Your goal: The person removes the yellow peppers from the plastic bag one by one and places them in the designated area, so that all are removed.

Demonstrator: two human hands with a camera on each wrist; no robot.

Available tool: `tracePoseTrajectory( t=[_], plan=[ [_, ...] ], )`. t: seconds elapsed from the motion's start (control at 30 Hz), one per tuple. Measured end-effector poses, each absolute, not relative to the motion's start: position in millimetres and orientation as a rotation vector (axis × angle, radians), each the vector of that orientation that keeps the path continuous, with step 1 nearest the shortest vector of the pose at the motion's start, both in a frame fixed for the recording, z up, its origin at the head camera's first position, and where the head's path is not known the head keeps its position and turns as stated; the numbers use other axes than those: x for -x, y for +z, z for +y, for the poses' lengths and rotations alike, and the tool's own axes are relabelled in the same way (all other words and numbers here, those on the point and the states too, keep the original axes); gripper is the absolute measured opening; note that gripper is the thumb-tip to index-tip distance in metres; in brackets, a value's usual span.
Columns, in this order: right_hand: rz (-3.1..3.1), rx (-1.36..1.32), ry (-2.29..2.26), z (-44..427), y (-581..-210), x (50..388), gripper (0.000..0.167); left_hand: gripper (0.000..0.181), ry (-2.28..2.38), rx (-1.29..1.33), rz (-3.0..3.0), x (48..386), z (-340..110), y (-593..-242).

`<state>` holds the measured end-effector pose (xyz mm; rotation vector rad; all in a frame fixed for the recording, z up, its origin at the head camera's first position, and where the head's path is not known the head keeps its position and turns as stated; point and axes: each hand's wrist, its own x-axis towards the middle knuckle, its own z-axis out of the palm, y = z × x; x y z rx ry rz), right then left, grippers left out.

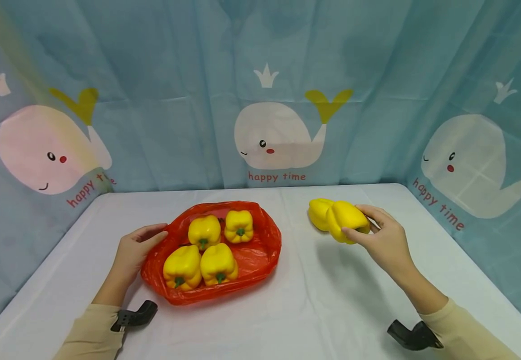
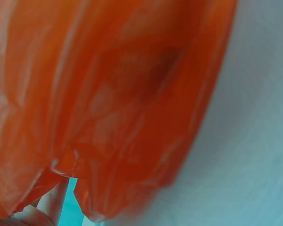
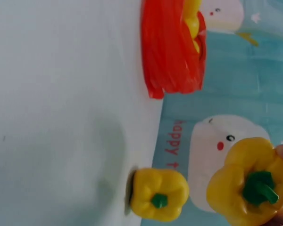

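Before a "happy time" curtain (image 1: 368, 145), the right hand (image 1: 386, 243) pinches a yellow bell pepper (image 1: 346, 219), stem wristward; the left hand (image 1: 133, 251) grips a red plastic bag (image 1: 257, 262).

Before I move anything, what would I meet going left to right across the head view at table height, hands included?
Left hand → red plastic bag with four yellow peppers inside → yellow pepper behind the held one → held yellow pepper → right hand.

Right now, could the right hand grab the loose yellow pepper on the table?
Probably not: the right hand holds another pepper, so it looks occupied, though the loose pepper sits close by.
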<state>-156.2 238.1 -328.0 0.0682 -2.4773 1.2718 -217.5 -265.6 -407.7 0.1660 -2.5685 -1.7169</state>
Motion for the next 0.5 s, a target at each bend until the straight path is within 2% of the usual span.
tracePoseTrajectory(
  t=[0.5],
  plan=[
    [-2.558,0.077,1.216,280,-330,172,0.063,0.066,-1.742,-0.164,-2.555,216,-265,-406]
  ],
)
